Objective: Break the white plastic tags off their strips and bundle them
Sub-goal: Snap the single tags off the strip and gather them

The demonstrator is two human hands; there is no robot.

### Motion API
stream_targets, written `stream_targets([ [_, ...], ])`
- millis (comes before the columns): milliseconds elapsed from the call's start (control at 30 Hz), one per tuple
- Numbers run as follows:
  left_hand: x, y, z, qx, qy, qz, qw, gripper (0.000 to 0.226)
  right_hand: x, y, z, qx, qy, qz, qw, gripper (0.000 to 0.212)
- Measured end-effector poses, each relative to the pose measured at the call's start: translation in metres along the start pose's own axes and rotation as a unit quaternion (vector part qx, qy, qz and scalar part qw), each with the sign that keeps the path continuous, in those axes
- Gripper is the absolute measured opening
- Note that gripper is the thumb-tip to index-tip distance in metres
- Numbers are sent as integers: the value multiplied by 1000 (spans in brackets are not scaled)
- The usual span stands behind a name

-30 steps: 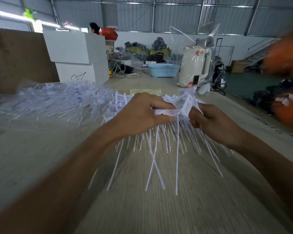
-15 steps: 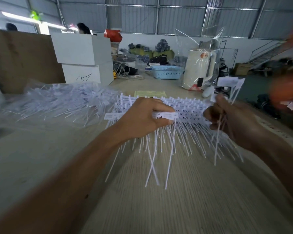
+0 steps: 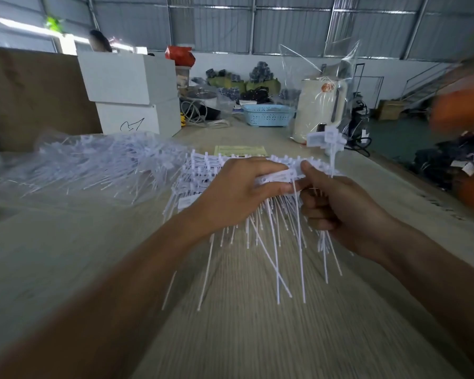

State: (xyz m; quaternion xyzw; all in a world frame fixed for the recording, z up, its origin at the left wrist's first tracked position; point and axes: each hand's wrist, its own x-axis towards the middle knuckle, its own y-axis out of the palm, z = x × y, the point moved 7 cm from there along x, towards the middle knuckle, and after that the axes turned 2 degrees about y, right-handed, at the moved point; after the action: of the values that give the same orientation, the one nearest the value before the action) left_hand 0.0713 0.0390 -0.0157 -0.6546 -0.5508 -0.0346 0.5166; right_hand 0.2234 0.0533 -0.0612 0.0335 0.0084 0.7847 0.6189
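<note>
Two hands are working at the middle of the pale wood-grain surface (image 3: 66, 269). The left hand (image 3: 230, 198) is gripping the head bar of a strip of white plastic tags (image 3: 278, 177), its fingers curled over the top edge while the thin tails are hanging down and fanning toward the camera. The right hand (image 3: 337, 206) is meeting that same strip from the other side, thumb pressing on the bar's end, and its lower fingers are clenching a small bundle of loose tags (image 3: 324, 138) whose flat heads are sticking up above the hand and whose tails are poking out below it. More strips (image 3: 200, 170) are lying stacked just behind the left hand, touching the surface. A large heap of tags in clear plastic wrap (image 3: 93, 162) is spreading out to the left. Farther back, two white boxes (image 3: 129, 91) are sitting stacked, with a blue basket (image 3: 267, 115) and a cream kettle in a clear bag (image 3: 320, 110) near the far edge. A yellow-green paper (image 3: 240, 151) is lying flat beyond the strips.
</note>
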Motion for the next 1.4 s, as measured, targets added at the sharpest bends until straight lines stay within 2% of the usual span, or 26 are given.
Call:
stream_targets([
  [133,0,2,6,-22,-30,-6,999,41,-4,12,-2,-41,-14,44,998,31],
  [267,-1,2,6,-38,-21,9,999,42,-4,2,3,-35,-23,-9,999,29],
  [367,-1,-1,10,2,-10,25,1000,43,-3,-13,9,-19,-23,-53,998,30],
  [567,0,0,9,88,11,6,996,30,0,-9,-1,-22,-1,-41,999,33],
  [667,-1,-4,5,89,27,-26,995,25,0,-8,-2,-28,-1,-28,999,34],
  [767,-1,0,2,75,28,-15,997,23,-1,-7,-1,-31,-8,-24,999,33],
  [900,-1,12,2,34,8,65,997,50,-1,-9,2,-51,-35,-66,996,38],
  [1000,-6,20,11,-17,-55,128,990,77,-3,-14,7,-69,-60,-110,990,37],
  [1067,-9,24,14,6,-70,151,986,86,-3,-17,8,-56,-61,-122,989,35],
  [1133,-8,25,12,36,-51,139,988,78,-2,-15,5,-41,-44,-107,992,37],
  [1267,-2,11,1,50,-7,29,998,41,-2,-7,0,-39,-26,-60,997,37],
  [1400,0,7,-5,104,28,-1,994,43,-4,-4,1,-62,-48,-49,996,32],
])
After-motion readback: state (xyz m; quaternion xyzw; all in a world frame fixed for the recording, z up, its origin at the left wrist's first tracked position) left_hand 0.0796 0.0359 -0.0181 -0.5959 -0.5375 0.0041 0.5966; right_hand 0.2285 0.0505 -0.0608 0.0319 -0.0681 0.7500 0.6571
